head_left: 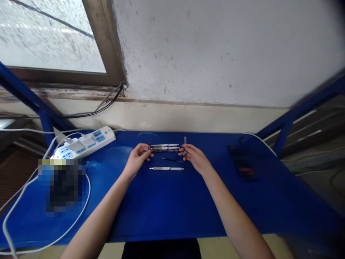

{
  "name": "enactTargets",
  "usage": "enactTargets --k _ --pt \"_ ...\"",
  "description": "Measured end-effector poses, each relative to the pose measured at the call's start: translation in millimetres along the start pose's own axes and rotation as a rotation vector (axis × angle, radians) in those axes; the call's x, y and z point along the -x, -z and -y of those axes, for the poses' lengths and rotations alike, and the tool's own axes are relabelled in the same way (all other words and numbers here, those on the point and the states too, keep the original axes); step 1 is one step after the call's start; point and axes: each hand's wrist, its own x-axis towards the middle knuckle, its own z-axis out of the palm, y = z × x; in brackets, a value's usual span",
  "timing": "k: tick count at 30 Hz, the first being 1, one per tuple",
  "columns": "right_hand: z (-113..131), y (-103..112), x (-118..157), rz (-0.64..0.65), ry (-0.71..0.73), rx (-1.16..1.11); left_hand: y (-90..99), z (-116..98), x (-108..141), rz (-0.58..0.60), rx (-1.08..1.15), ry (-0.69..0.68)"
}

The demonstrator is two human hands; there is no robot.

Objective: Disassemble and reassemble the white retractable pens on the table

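Right hand pinches a clear tube upright, narrow grip at the fingertips. Left hand is narrow too, fingertips at the ends of two white pens lying between the hands; can't tell if gripped. Just nearer the person, below the pens: black refill, third white pen. Power strip sits well left of the left hand on the blue table.

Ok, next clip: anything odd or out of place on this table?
A thin black rod, perhaps a pen refill, lies loose on the table among the white pens. A clear tube stands upright in the right hand. A pixelated patch and another hide whatever lies there.
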Motion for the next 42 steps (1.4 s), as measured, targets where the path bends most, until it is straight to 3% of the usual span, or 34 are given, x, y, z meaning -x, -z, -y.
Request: enactTargets --k 7,18,23,30,37,42 --pt "-3 1 -2 -0.119 0.076 0.153 -0.7 -1 0 -0.003 -0.024 -0.008" --pt "-13 20 -9 -0.37 0.389 0.848 -0.5 -3 1 0.014 -0.086 -0.026" --pt "-17 23 -9 -0.341 0.46 0.926 1.6 1 0 0.027 -0.087 0.001" --pt "-21 23 -11 -0.339 0.481 1.234 3.7 5 -1 0.073 -0.099 0.034" --pt "-18 20 -8 -0.351 0.549 1.257 1.8 4 0 0.073 -0.251 0.008" --pt "-10 7 -3 -0.169 0.666 1.157 4.2 9 -1 0.086 -0.348 -0.048"
